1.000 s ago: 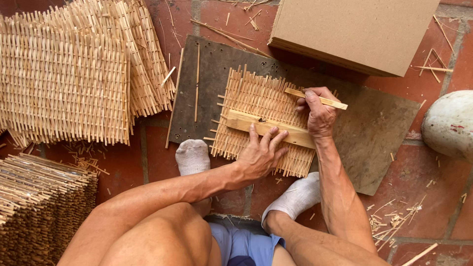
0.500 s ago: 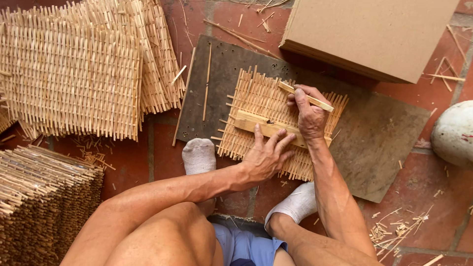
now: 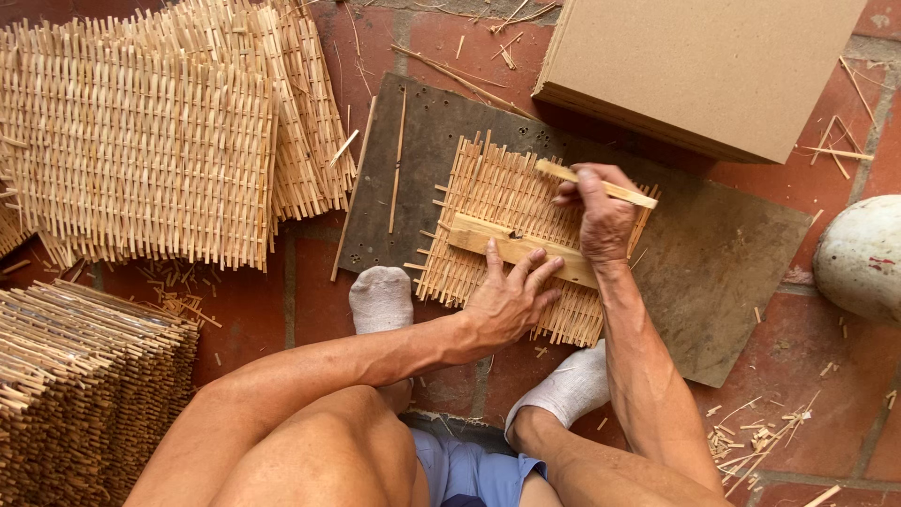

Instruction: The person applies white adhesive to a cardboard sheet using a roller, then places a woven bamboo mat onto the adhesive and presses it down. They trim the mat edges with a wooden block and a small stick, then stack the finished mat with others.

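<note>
left hand [image 3: 507, 302] lies flat, fingers spread, on the woven bamboo mat [image 3: 497, 197] mid-board; right hand [image 3: 601, 221] is clamped on a thin bamboo stick [image 3: 631, 194].

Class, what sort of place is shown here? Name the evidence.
Probably a home craft workspace on a brick floor: stacks of woven mats, scattered splints, and a work board laid on the ground.

You sit in floor-level craft workshop: red tile floor [image 3: 807, 347] littered with bamboo offcuts [image 3: 751, 437], stacks of woven bamboo mats [image 3: 141, 141] beside you, dark work board [image 3: 713, 272], cardboard sheets [image 3: 704, 66] piled nearby
</note>
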Demonstrator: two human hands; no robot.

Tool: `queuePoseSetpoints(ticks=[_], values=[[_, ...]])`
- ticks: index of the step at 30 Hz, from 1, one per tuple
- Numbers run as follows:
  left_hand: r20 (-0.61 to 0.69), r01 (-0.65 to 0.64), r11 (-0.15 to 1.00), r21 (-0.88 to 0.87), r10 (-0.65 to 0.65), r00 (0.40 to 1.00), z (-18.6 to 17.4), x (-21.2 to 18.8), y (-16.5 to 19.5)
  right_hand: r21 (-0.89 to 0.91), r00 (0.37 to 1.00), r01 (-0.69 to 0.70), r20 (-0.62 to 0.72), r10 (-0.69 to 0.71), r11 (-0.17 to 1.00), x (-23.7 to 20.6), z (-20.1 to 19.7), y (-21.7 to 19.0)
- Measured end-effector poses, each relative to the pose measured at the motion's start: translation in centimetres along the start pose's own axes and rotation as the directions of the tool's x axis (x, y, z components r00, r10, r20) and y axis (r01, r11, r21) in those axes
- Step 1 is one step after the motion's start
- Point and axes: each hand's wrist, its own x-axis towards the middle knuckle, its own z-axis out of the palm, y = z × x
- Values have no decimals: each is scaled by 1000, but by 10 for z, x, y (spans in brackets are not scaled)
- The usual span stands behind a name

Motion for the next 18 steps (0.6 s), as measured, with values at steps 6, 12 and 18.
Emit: queuePoseSetpoints(ticks=[6, 12, 18], values=[[24, 3, 1000, 19, -4, 1000, -7, -3, -1, -28, 997, 30, 69, -28, 999, -5, 35, 13], [7, 20, 1000, 3, -20, 1000, -7, -5, -3, 66, 997, -34, 67, 30, 997, -2, 45, 24], [-55, 41, 999, -7, -41, 998, -4, -6, -6, 24, 996, -72, 61, 70, 997, 1, 41, 21]])
